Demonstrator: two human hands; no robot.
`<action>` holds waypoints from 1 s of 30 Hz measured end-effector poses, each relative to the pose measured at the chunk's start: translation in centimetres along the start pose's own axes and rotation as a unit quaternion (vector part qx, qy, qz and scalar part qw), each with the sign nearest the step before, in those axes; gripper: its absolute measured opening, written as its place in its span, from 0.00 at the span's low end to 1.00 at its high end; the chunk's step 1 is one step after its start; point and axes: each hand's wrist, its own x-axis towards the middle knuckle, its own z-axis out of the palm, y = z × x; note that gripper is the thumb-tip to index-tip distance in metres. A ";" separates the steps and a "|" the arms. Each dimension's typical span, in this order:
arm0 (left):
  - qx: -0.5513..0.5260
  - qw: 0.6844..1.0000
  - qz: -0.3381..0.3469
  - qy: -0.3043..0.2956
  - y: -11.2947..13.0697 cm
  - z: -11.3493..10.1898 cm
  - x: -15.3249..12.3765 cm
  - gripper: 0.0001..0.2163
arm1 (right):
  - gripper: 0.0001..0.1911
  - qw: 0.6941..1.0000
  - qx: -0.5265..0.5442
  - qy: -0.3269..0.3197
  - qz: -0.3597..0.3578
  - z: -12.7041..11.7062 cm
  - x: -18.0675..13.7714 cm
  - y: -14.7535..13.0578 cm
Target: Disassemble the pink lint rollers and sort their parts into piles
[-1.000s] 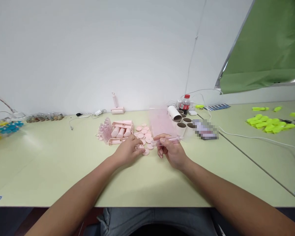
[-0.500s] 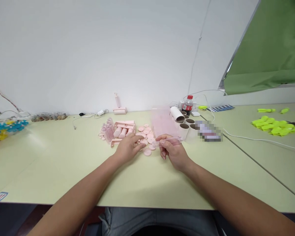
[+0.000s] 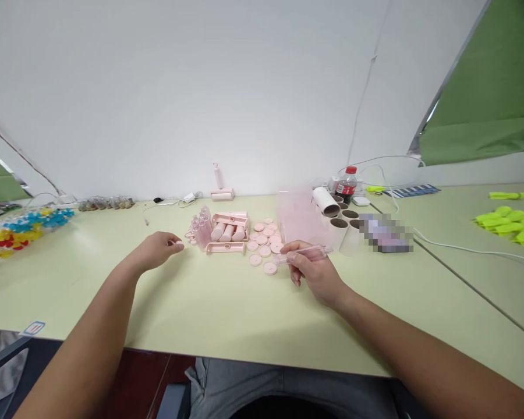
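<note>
My right hand (image 3: 317,273) grips a clear pinkish plastic tube (image 3: 311,252) between thumb and fingers, held nearly level above the table. Beneath its near end lie several flat pink discs (image 3: 264,251). My left hand (image 3: 156,251) is off to the left, fingers and thumb drawn together; what they hold, if anything, is hidden. Near its fingertips are small pink pieces (image 3: 191,235) and a cluster of clear pink tubes (image 3: 201,228) standing upright. Between the hands, pink rollers (image 3: 228,233) lie among pink trough-like casings (image 3: 225,248).
White cardboard-cored rolls (image 3: 325,202) and a cola bottle (image 3: 346,186) stand right of a translucent pink sheet stack (image 3: 303,212). A pink roller set (image 3: 222,194) stands by the wall. Cables (image 3: 475,249), yellow-green pieces (image 3: 509,224) and colourful bagged items (image 3: 30,228) lie at the sides.
My left hand has moved left, away from the discs, to beside the small pink pieces. My right hand still holds the tube in about the same place. The view has turned slightly left.
</note>
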 end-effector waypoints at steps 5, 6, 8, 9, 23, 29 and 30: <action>0.070 0.995 -0.028 -0.060 -1.3 2.1 2.5 0.24 | 0.13 1.000 -0.022 -0.005 0.011 0.0 0.1 0.3; 0.067 0.995 -0.037 -0.067 -1.2 2.4 3.0 0.26 | 0.14 0.999 -0.031 -0.003 0.016 0.0 0.1 0.2; 0.059 0.994 -0.053 -0.079 -1.0 2.9 3.8 0.28 | 0.15 0.998 -0.051 0.004 0.026 0.1 0.1 0.1; 0.055 0.994 -0.059 -0.079 -0.8 3.1 4.0 0.28 | 0.16 0.998 -0.059 0.006 0.031 0.1 0.1 0.0; -0.060 0.976 0.209 -0.016 8.7 4.0 -6.3 0.17 | 0.14 0.976 -0.192 -0.101 -0.027 0.8 -0.7 1.2; -0.084 0.923 0.351 -0.133 13.9 8.3 -11.5 0.14 | 0.08 0.927 -0.266 -0.214 -0.157 1.7 -1.8 1.2; -0.081 0.927 0.344 -0.123 13.8 8.2 -11.4 0.12 | 0.08 0.929 -0.259 -0.218 -0.147 1.7 -1.8 1.2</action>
